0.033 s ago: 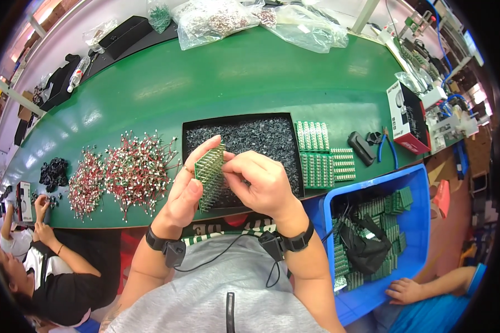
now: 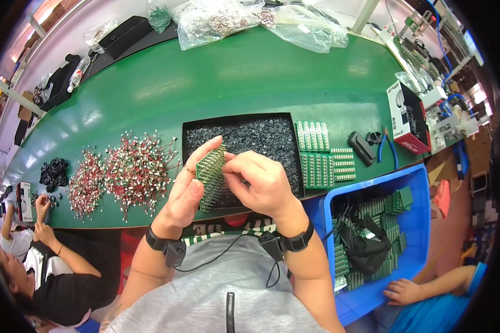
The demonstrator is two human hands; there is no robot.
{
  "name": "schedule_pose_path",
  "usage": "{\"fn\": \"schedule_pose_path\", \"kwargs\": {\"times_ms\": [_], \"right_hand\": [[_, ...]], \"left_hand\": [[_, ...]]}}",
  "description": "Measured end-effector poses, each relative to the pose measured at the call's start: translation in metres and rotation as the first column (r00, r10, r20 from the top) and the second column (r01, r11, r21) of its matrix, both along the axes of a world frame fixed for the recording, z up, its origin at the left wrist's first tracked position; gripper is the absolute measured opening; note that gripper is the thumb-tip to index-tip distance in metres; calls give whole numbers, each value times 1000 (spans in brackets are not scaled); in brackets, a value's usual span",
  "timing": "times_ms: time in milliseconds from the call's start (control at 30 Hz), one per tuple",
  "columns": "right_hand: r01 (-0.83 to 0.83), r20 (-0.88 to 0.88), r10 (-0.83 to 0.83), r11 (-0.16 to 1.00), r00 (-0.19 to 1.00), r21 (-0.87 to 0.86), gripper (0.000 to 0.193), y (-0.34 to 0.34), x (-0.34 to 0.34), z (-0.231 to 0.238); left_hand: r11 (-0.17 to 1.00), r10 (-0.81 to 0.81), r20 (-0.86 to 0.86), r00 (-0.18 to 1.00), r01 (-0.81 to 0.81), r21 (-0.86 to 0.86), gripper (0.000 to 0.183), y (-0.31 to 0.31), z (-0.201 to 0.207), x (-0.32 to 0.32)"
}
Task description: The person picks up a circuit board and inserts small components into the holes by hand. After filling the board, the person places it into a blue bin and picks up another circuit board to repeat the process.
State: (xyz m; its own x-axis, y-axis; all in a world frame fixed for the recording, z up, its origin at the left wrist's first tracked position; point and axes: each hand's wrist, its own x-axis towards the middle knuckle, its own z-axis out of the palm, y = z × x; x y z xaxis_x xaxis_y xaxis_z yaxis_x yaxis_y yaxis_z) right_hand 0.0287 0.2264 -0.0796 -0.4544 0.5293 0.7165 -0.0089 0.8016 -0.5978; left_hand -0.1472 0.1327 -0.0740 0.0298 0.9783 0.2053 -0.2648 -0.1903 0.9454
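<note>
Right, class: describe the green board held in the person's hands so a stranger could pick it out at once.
Start at the long green table and find the black tray of dark parts at its near edge. Over the tray's front, the left hand holds a green circuit board. Unlike the boards lying flat beside the tray, it is raised on edge, with the right hand on it.

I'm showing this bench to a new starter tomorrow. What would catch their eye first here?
Probably the green circuit board held up at centre by the left hand, with the right hand working at its edge above a black tray of small dark parts. Next, the red-and-white wire heap to the left and the blue bin of boards at right.
</note>
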Motion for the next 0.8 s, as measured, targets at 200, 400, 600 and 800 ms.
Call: {"fn": "schedule_pose_path", "kwargs": {"times_ms": [200, 400, 600, 800], "right_hand": [[4, 32, -3, 1000, 999, -19, 18, 0, 2, -1], [7, -31, -7, 1000, 999, 0, 16, 1, -1, 1], [-15, 9, 14, 999, 1000, 38, 17, -1, 2, 0], [-10, -56, 14, 998, 998, 65, 21, 1, -2, 1]], "left_hand": [[1000, 4, 53, 999, -4, -9, 97, -1, -5, -3], [1000, 8, 14, 1000, -8, -16, 98, 1, -2, -1], [999, 30, 54, 998, -29, -25, 95, 2, -8, -4], [1000, 4, -28, 1000, -4, -8, 92, 6, -4, -3]]}}
